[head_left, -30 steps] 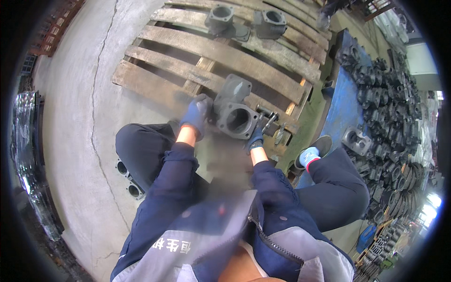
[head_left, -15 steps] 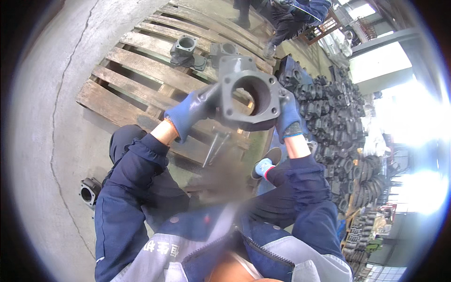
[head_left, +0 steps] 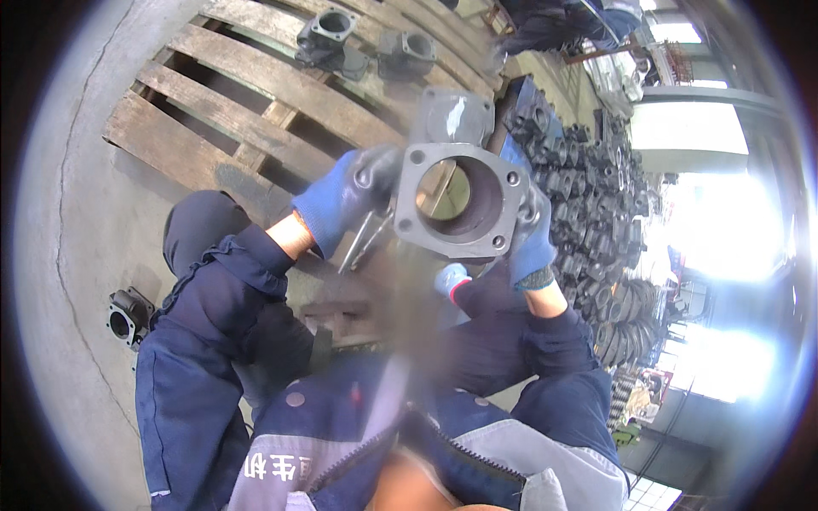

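Observation:
Between my two gloved hands is a dark grey metal casting (head_left: 412,209), a hollow housing with a square flange, a bolt hole at each corner and a round bore facing me. A second flanged neck rises from its far side. My left hand (head_left: 358,189), in a blue glove with a dark palm, is closed on its left edge. My right hand (head_left: 532,234), gloved alike, grips the right edge. Light shows through the bore. Below my left hand, two thin metal rods (head_left: 361,243) stick out; their lower ends are hidden or blurred.
A wooden pallet (head_left: 230,119) carries two similar castings (head_left: 328,38) at its far side. Another casting (head_left: 129,317) sits on the concrete floor at left. Many castings (head_left: 592,204) are stacked at right. Another person (head_left: 562,21) is at the far edge.
The casting has turned slightly, so its flange faces me more squarely, and both hands have shifted with it. My view has moved, and the pallet now appears farther up and left.

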A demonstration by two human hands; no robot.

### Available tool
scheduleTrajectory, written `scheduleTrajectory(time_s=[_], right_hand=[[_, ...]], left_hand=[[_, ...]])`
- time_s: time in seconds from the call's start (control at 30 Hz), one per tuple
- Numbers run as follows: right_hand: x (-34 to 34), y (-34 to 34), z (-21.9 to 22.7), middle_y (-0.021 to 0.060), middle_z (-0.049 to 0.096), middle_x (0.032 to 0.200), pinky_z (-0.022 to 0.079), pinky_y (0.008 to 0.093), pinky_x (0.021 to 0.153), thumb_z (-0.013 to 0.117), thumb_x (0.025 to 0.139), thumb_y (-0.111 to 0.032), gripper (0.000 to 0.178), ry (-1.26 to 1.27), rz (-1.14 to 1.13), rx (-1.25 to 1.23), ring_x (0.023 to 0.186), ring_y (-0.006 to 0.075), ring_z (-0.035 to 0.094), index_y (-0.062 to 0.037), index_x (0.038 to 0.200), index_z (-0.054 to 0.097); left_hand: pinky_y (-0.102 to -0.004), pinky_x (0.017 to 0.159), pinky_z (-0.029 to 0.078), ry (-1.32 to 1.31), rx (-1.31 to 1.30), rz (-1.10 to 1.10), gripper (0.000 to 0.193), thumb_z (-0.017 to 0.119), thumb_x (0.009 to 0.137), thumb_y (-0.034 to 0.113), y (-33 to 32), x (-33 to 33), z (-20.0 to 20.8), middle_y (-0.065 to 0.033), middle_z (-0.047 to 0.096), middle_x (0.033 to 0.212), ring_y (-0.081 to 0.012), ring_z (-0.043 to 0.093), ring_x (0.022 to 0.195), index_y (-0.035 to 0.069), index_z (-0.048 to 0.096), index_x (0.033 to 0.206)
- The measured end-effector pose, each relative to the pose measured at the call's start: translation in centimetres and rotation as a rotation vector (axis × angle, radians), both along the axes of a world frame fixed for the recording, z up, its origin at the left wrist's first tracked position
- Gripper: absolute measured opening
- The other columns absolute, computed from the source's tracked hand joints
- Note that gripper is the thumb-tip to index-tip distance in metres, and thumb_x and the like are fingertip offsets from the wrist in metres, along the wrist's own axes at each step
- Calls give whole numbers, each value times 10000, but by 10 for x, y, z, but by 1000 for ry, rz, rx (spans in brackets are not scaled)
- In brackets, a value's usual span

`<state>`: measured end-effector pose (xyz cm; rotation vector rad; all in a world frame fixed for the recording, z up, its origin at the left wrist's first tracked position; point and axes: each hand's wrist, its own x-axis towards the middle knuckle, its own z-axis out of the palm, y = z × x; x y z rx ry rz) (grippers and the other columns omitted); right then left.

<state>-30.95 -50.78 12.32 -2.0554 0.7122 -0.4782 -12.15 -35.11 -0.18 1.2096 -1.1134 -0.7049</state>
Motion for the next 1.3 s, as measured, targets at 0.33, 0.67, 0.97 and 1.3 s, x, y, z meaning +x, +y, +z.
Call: scheduleTrajectory(time_s=[0.33,0.67,0.97,1.3], right_hand=[[2,-12,-19,35,642,937,514,264,736,509,992,-197,223,51,88,-129,800,103,587,-7,1001,624],[2,-28,-56,101,632,1117,520,401,897,467,986,-350,388,-337,228,1383,1014,234,617,-37,1194,564],[11,-21,-57,113,599,1242,510,374,952,443,998,-353,466,-257,84,1239,1100,233,605,-18,1317,500],[3,-31,-85,89,636,1104,533,295,792,524,987,-142,299,7,-105,75,959,155,628,0,1250,548]], left_hand=[[-435,746,440,-437,-211,373,202,545,903,151,9,-10,15,-221,504,893,-425,513,867,-48,513,923],[-439,693,426,-246,-103,324,226,502,932,209,21,8,22,-215,482,845,-438,482,801,-16,505,910],[-429,760,496,-121,87,246,327,488,919,223,31,20,19,-268,616,994,-461,578,914,-4,581,1135],[-333,740,492,215,101,148,296,517,929,273,18,11,-8,-127,617,877,-131,558,801,4,601,1021]])
